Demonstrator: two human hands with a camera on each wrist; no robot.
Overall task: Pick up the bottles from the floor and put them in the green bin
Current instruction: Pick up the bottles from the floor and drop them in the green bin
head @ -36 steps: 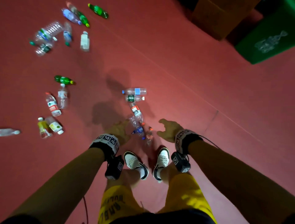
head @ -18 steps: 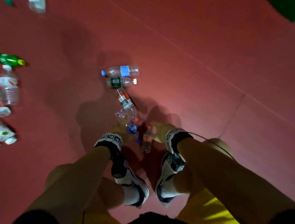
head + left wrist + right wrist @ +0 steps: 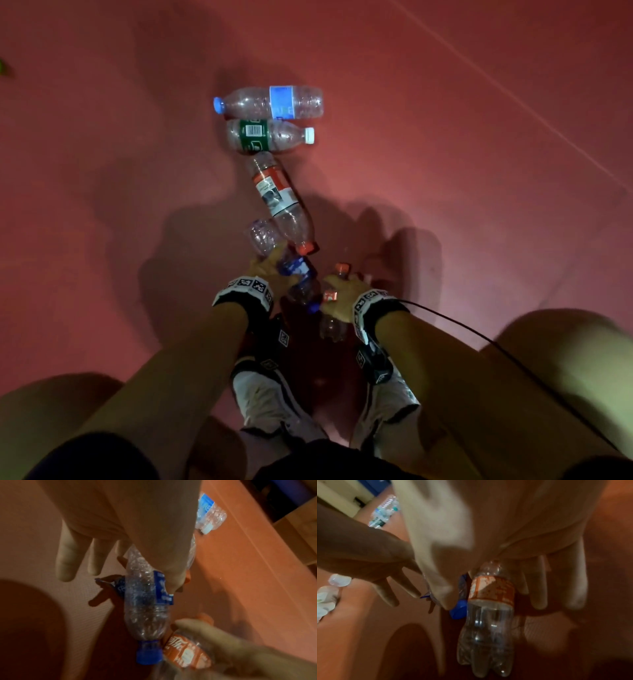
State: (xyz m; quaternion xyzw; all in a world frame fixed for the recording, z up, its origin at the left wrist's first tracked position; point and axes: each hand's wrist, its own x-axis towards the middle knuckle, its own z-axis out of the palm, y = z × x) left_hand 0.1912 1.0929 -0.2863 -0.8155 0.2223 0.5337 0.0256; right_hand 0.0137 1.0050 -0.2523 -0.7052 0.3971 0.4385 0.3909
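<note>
On the red floor (image 3: pixel 445 171) I crouch over a row of empty plastic bottles. My left hand (image 3: pixel 274 265) pinches a crushed clear bottle with a blue label and blue cap (image 3: pixel 296 274); in the left wrist view thumb and forefinger hold this blue-label bottle (image 3: pixel 145 604) while the other fingers (image 3: pixel 67 561) stay straight. My right hand (image 3: pixel 339 289) grips an orange-label bottle (image 3: pixel 330 322) near its neck, and the same orange-label bottle (image 3: pixel 489 615) hangs base-down in the right wrist view. The green bin is out of view.
Beyond my hands lie a red-and-white-label bottle (image 3: pixel 277 195), a green-label bottle (image 3: pixel 267 137) and a blue-label bottle (image 3: pixel 274 102). My shoes (image 3: pixel 270 404) stand just below the hands. More bottles (image 3: pixel 327 597) lie to the left. A cardboard box (image 3: pixel 300 527) stands further off.
I have crouched lower, so the bottles look closer. Both hands went from hovering open over the nearest bottles to holding one each.
</note>
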